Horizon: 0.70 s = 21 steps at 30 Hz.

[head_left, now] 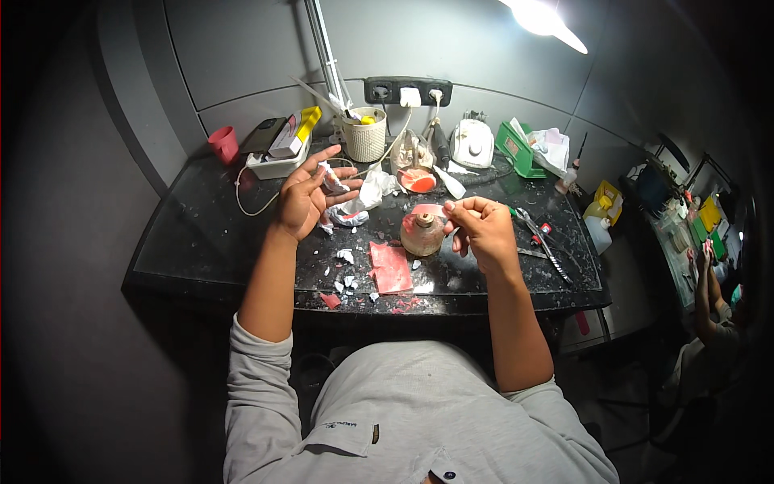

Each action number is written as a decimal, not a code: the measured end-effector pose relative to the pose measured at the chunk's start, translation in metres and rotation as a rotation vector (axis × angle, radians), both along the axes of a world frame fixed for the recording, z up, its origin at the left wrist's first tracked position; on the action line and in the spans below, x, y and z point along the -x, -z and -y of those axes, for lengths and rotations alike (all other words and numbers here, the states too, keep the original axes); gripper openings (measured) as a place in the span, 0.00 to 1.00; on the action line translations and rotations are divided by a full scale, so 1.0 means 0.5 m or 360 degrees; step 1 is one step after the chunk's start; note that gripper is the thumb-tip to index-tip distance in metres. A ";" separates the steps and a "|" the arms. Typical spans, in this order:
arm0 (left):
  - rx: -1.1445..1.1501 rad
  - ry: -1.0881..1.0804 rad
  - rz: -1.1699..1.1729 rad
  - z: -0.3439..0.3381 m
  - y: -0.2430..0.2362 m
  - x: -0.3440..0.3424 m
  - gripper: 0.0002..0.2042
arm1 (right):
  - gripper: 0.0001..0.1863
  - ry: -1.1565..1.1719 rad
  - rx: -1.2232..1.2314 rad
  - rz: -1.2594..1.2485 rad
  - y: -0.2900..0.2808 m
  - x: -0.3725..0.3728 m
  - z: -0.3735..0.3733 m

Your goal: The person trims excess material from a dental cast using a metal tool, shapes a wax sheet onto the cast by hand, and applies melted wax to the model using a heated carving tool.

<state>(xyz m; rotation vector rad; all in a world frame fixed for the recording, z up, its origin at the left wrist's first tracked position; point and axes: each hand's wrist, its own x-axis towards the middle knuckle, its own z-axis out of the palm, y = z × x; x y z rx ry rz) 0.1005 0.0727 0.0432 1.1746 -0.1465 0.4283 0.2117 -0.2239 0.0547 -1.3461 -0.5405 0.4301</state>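
My left hand (310,198), fingers loosely spread, holds a small white piece with pink on it (332,177) at the left. My right hand (480,230) pinches a pink strip (429,209) just over a glass spirit burner (422,240). A pink sheet (391,266) lies before the burner, among white chips (345,256) and pink scraps (330,300). Crumpled white paper (372,189) sits behind the burner. A long metal tool (548,250) lies right of my right hand.
On the black desk (185,242) stand a pink mug (222,143), boxes (286,143), a woven cup (364,141), a red-filled dish (418,179), a white device (473,145) and a green container (516,157). At far right, a co-worker (709,339) works at another desk.
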 end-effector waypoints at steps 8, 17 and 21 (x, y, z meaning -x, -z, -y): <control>-0.0727 -0.0761 0.0252 0.004 0.009 -0.012 0.20 | 0.09 0.0076 0.0015 0.0219 0.003 -0.010 0.030; -0.0582 -0.0800 0.0384 0.001 0.009 -0.014 0.15 | 0.08 0.0021 -0.0055 0.0344 0.015 -0.017 0.025; -0.0640 -0.0831 0.0348 0.004 0.010 -0.016 0.15 | 0.06 0.0204 0.0241 0.0748 0.009 0.001 0.007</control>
